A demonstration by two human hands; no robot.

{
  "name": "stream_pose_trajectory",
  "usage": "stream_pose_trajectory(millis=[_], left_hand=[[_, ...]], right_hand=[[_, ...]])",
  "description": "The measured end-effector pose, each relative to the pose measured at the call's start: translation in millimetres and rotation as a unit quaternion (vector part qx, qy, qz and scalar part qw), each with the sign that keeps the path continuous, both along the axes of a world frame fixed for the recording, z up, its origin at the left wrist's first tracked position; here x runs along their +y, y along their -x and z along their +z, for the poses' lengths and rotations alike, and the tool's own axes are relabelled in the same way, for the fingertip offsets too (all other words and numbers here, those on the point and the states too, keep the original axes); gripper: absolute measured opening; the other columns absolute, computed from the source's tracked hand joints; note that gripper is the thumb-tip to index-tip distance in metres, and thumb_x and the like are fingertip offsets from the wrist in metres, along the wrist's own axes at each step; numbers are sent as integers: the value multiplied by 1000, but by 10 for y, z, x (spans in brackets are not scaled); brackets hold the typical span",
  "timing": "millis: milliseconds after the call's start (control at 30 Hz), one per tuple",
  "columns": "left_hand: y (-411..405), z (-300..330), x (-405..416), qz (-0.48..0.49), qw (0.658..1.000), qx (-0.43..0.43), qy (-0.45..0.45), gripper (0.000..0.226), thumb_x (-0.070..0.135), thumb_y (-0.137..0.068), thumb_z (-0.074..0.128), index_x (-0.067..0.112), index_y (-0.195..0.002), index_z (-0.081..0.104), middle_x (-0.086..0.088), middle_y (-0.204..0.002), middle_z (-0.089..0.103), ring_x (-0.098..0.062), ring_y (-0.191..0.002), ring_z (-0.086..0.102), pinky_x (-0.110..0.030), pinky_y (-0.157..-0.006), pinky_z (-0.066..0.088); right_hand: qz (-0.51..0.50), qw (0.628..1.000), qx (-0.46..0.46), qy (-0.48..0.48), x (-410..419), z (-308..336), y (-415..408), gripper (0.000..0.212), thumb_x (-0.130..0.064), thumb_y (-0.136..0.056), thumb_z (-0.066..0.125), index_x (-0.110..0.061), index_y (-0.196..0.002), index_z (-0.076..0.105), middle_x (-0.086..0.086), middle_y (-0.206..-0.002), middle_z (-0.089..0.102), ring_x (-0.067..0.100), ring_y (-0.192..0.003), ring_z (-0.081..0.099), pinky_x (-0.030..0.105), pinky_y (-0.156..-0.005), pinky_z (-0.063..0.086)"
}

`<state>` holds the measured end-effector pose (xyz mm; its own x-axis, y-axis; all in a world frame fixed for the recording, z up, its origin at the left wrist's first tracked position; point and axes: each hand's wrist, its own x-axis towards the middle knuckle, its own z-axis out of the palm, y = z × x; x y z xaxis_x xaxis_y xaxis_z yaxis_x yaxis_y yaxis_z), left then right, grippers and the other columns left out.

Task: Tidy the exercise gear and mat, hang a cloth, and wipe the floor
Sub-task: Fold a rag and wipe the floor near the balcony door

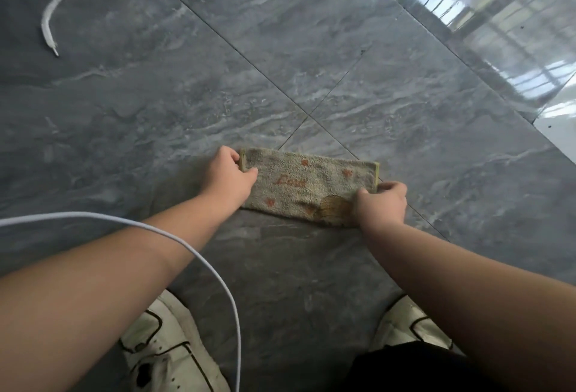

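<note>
A small beige cloth (307, 185) with orange marks and red lettering lies folded into a long strip on the grey marble floor (187, 95). My left hand (229, 178) pinches the cloth's left end, thumb on top. My right hand (381, 204) grips its right end near the lower corner, fingers curled over the edge. Both arms reach down and forward from the bottom of the view.
A white cable (174, 242) loops across my left forearm. A white shoelace (57, 8) trails on the floor at the top left. My two white shoes (168, 348) stand at the bottom. A bright window reflection shines on the tiles at the top right.
</note>
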<state>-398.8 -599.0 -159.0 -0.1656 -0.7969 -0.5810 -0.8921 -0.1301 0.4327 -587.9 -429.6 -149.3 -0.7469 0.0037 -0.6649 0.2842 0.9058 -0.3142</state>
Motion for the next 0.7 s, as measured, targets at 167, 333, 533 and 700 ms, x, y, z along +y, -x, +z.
stream_pose_trajectory(millis=[167, 333, 533, 700], left_hand=[[182, 67, 91, -15, 996, -85, -37, 38, 30, -88, 70, 5, -111, 52, -8, -98, 55, -26, -84, 52, -33, -68, 38], [128, 299, 50, 12, 994, -25, -110, 27, 30, -87, 69, 7, -101, 61, -11, -103, 64, -27, -86, 60, -34, -68, 46], [-10, 963, 60, 20, 984, 117, -135, 15, 21, -89, 71, 15, -99, 61, -1, -94, 68, -24, -93, 65, -37, -83, 52], [-142, 2177, -152, 58, 975, 183, -111, 20, 15, -88, 72, 29, -83, 58, 3, -85, 65, -18, -80, 62, -44, -82, 55]], right_hand=[[40, 997, 16, -70, -92, 62, -57, 30, -34, -92, 60, -24, -106, 36, 6, -121, 57, 32, -110, 58, 49, -104, 35], [56, 995, -28, -79, -222, 345, -7, 17, -26, -92, 55, -21, -107, 51, 8, -124, 55, 32, -116, 53, 50, -105, 39], [73, 996, -50, 32, -75, 998, -23, 12, -25, -96, 57, -17, -100, 51, -4, -84, 54, 18, -79, 54, 29, -61, 39], [70, 990, -5, 125, -173, 2290, 23, 12, -24, -92, 64, -18, -99, 56, -2, -90, 63, 16, -83, 62, 32, -73, 50]])
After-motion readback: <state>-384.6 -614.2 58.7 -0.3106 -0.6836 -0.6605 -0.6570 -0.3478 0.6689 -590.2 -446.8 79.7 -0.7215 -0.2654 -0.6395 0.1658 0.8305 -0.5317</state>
